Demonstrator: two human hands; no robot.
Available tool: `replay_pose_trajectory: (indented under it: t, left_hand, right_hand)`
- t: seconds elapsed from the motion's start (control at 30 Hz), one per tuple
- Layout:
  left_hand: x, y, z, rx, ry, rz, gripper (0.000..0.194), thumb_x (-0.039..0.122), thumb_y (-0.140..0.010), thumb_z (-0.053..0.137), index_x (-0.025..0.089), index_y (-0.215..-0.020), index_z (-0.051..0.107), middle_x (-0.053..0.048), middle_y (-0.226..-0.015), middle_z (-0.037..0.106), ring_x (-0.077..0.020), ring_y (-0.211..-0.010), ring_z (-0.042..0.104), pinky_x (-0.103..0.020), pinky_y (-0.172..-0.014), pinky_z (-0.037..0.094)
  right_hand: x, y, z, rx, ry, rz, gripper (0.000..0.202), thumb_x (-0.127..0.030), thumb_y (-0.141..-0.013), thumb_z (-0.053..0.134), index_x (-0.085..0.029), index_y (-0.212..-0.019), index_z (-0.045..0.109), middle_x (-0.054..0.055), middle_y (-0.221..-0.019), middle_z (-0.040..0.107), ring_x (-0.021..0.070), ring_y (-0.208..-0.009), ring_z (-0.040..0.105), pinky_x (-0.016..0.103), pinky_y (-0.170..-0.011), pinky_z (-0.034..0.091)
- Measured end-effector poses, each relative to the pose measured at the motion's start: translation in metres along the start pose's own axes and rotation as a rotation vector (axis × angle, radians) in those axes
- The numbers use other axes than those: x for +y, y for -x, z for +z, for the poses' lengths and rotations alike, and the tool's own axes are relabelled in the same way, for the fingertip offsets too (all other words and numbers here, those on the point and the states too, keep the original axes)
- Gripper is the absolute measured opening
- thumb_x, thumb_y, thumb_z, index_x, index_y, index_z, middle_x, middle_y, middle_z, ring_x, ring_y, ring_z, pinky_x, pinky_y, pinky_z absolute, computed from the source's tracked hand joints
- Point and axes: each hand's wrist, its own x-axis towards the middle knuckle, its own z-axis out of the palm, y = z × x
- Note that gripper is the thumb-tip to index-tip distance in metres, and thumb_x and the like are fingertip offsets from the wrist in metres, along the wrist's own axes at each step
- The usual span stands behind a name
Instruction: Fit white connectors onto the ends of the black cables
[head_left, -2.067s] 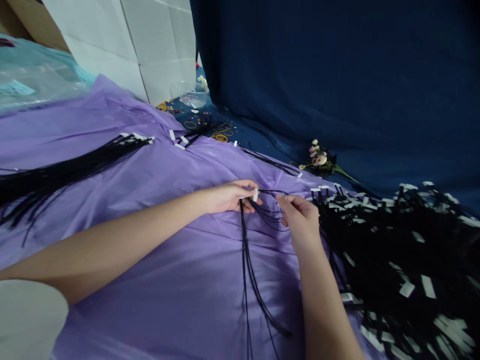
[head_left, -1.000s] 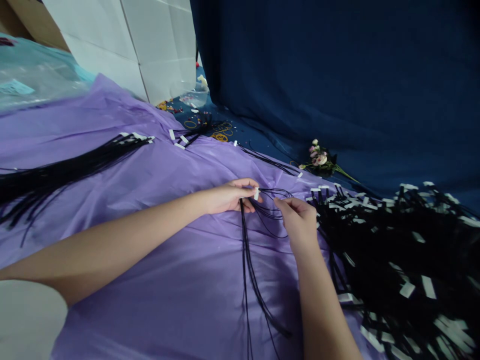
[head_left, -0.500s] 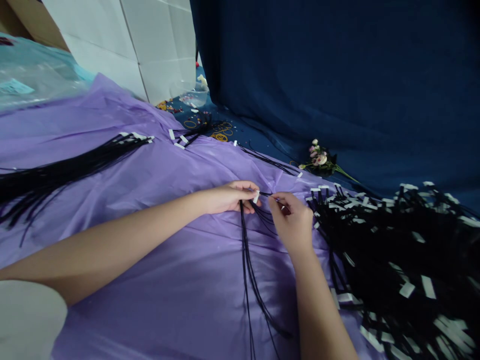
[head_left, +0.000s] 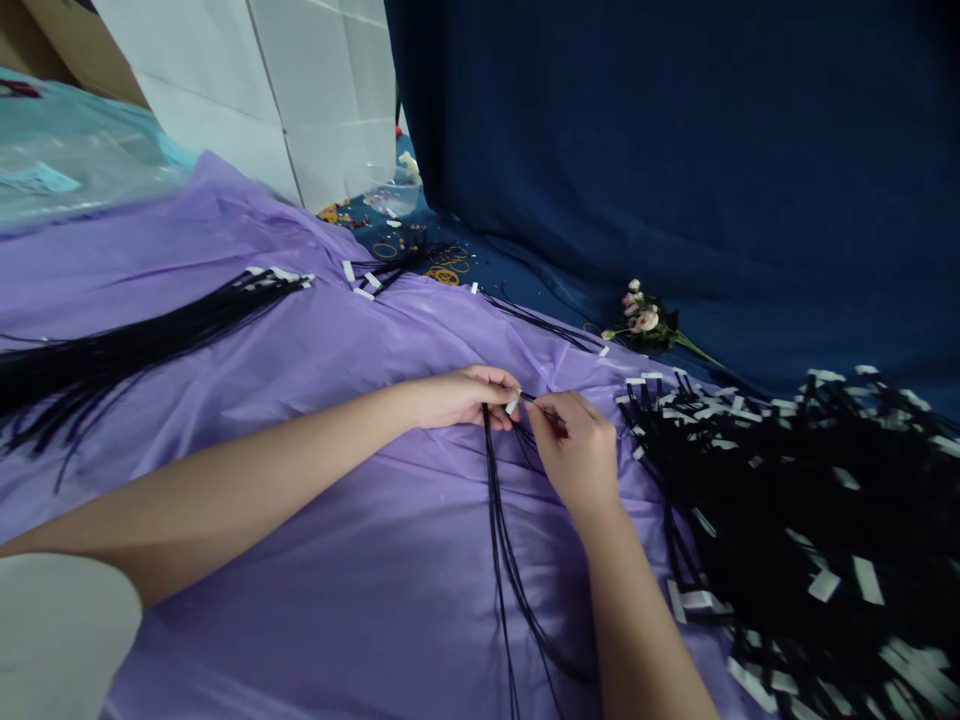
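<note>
Over the purple sheet (head_left: 360, 620), my left hand (head_left: 472, 396) pinches a bundle of thin black cords (head_left: 496, 520) by a small white tag (head_left: 513, 403). The cords hang down below my fingers onto the sheet. Close on the right, my right hand (head_left: 576, 440) is closed, its thumb and forefinger gripping black strands beside the tag. The two hands are a short gap apart. My curled fingers partly hide the ends of the strands.
At right lies a large heap of white-tagged black cords (head_left: 810, 500); a sorted bundle (head_left: 165, 325) lies at left. Artificial flowers (head_left: 641, 315), yellow rubber bands (head_left: 442, 275) and a clear plastic tub (head_left: 397, 195) sit beyond the sheet, before a dark blue curtain (head_left: 660, 130).
My right hand has moved slightly left, closer to the tag and my left hand. My left hand still holds the cords. The view has shifted a little.
</note>
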Motion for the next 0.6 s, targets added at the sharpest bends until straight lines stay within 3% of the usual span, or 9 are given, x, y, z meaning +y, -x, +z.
replay_pose_trajectory:
  t: [0.6]
  left_hand:
    - [0.0005, 0.0001, -0.0001, -0.029, -0.007, -0.007, 0.016, 0.024, -0.077, 0.069, 0.013, -0.083, 0.059, -0.006, -0.079, 0.067, -0.0114, -0.065, 0.063, -0.029, -0.071, 0.047]
  right_hand:
    - [-0.0011, 0.0011, 0.0031, -0.041, 0.052, 0.018, 0.014, -0.021, -0.088, 0.052, -0.019, -0.077, 0.061, 0.002, -0.073, 0.062, 0.0131, -0.064, 0.055, 0.023, -0.063, 0.039]
